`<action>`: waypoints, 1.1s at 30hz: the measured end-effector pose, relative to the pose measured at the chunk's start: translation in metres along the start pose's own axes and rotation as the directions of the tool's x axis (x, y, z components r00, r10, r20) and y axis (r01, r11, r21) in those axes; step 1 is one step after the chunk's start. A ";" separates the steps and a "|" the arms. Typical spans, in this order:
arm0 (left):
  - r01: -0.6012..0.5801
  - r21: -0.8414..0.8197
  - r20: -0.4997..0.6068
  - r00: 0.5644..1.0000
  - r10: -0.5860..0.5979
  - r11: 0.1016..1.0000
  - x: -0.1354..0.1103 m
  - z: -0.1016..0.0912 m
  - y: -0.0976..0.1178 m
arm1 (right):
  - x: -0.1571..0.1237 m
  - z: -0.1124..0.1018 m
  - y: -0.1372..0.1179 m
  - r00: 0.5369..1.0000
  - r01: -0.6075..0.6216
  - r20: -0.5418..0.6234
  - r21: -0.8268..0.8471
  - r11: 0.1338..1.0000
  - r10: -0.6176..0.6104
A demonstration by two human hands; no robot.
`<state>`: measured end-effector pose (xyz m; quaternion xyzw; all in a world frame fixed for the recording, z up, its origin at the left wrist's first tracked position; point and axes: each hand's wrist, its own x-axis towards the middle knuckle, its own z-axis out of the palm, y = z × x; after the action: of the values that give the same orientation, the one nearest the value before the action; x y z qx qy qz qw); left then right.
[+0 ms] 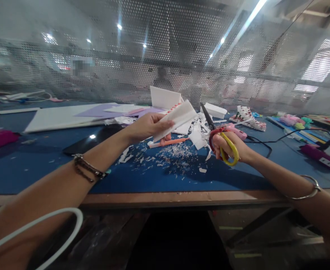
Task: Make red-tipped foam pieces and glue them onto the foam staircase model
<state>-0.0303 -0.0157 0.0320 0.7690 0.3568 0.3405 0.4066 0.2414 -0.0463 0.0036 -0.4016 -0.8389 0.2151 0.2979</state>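
My left hand (149, 126) is closed on a folded white paper piece (179, 118), held above the blue table (153, 176). My right hand (227, 146) grips a pair of scissors (219, 137) with red and yellow handles; the dark blades point up and left toward the paper, a short gap away from it. White paper scraps and fine shreds (176, 155) lie on the table beneath both hands. An orange pencil-like stick (170, 142) rests among them.
White and purple sheets (77, 114) lie at the back left. A black phone (89, 142) lies near my left forearm. A pink glue gun (236, 131) with a black cord, a power strip (322, 157) and coloured craft bits sit at the right. A perforated screen stands behind.
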 end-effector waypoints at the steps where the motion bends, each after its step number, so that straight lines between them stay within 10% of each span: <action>1: -0.063 -0.020 -0.063 0.996 0.062 0.998 0.000 0.003 0.001 | 0.000 -0.001 0.000 0.999 0.032 0.009 -0.011 0.999 -0.031; 10: -0.260 -0.056 -0.307 0.923 0.231 0.964 0.001 0.025 0.000 | -0.002 0.001 -0.005 0.986 0.165 0.046 -0.214 0.963 -0.159; 33: -0.142 0.009 -0.153 0.978 0.142 0.990 -0.005 0.050 0.008 | 0.003 0.005 -0.005 0.963 0.268 0.048 -0.296 0.917 -0.266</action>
<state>0.0099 -0.0421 0.0163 0.7637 0.3307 0.4271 0.3535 0.2336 -0.0471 0.0037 -0.3232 -0.9097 0.0439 0.2571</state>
